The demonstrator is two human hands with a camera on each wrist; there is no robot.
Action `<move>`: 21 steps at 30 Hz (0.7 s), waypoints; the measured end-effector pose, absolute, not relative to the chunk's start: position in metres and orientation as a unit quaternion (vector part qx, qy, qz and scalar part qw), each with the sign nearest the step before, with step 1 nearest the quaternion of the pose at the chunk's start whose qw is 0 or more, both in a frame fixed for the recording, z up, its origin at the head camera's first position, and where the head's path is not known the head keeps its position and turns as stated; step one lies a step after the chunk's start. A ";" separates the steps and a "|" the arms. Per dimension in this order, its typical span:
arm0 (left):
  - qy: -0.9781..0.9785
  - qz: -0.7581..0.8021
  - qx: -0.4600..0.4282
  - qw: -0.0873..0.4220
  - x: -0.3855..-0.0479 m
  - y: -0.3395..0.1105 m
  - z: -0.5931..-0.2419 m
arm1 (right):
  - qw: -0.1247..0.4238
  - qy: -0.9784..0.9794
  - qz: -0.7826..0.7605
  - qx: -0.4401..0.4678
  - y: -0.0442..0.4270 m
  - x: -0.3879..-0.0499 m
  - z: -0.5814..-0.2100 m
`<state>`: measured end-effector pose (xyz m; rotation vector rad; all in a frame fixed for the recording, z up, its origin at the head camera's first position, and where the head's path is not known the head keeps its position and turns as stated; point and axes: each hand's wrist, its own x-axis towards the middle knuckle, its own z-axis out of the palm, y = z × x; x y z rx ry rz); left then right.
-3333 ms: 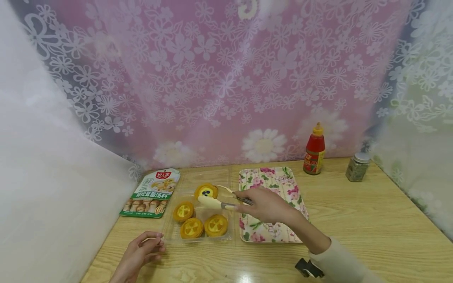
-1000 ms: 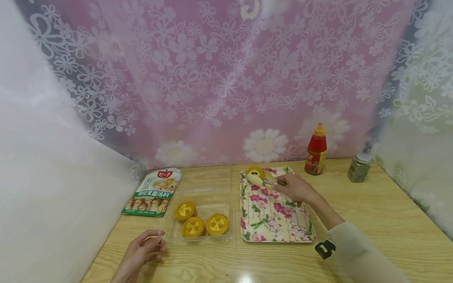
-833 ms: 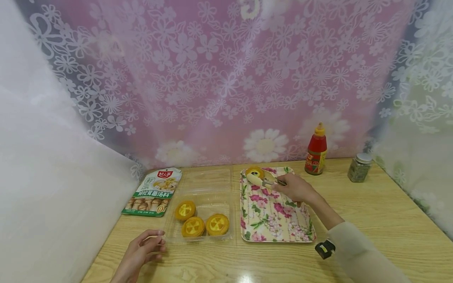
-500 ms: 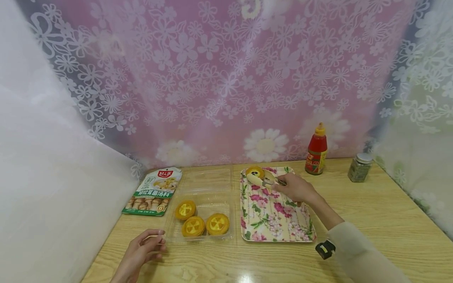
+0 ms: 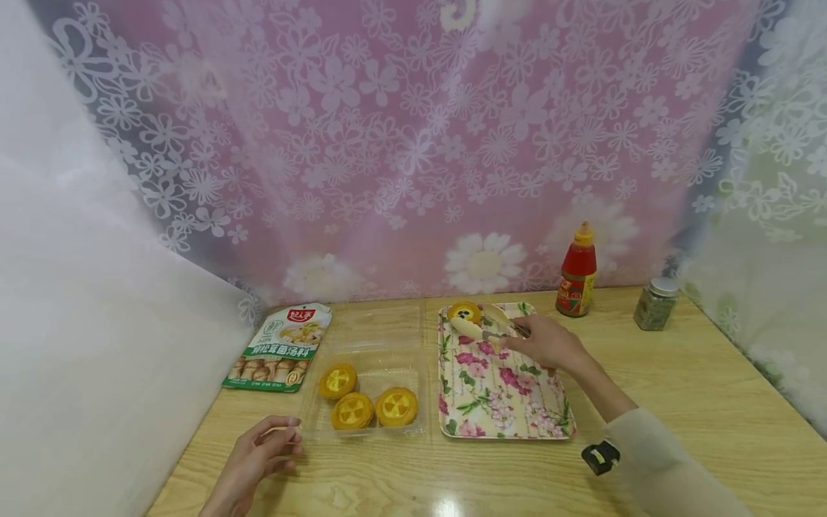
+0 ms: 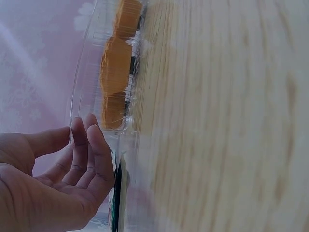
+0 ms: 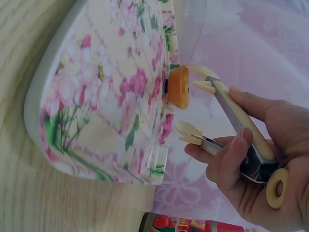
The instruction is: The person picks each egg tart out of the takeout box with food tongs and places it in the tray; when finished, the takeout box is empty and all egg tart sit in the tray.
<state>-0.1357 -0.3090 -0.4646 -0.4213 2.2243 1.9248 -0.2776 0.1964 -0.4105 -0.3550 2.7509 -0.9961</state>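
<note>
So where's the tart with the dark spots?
In the head view, the tart is at the far left corner of the flowered tray, beside the tongs.

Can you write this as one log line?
right hand: holds cream-and-silver tongs, tips apart | round golden tart: on rectangular floral tray | left hand: pinches clear plastic container | three round golden tarts: inside container

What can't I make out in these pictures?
Head view: part of the tongs, hidden by the right-hand grip.
Head view: fine print on the pouch, too small.
Left wrist view: topmost tart, cut by the upper edge.
Right wrist view: red bottle, cut by the lower edge.
</note>
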 end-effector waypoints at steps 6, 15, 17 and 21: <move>0.744 0.647 -0.147 0.084 -0.136 -0.309 -0.464 | 0.067 0.934 -0.334 -0.108 0.203 -0.275 -0.402; 0.745 0.643 -0.156 0.078 -0.136 -0.307 -0.464 | 0.019 0.938 -0.331 -0.098 0.202 -0.267 -0.389; 0.746 0.642 -0.158 0.078 -0.136 -0.307 -0.465 | 0.009 0.943 -0.316 -0.101 0.200 -0.265 -0.386; 0.749 0.639 -0.161 0.074 -0.136 -0.306 -0.466 | -0.004 0.943 -0.314 -0.108 0.193 -0.259 -0.378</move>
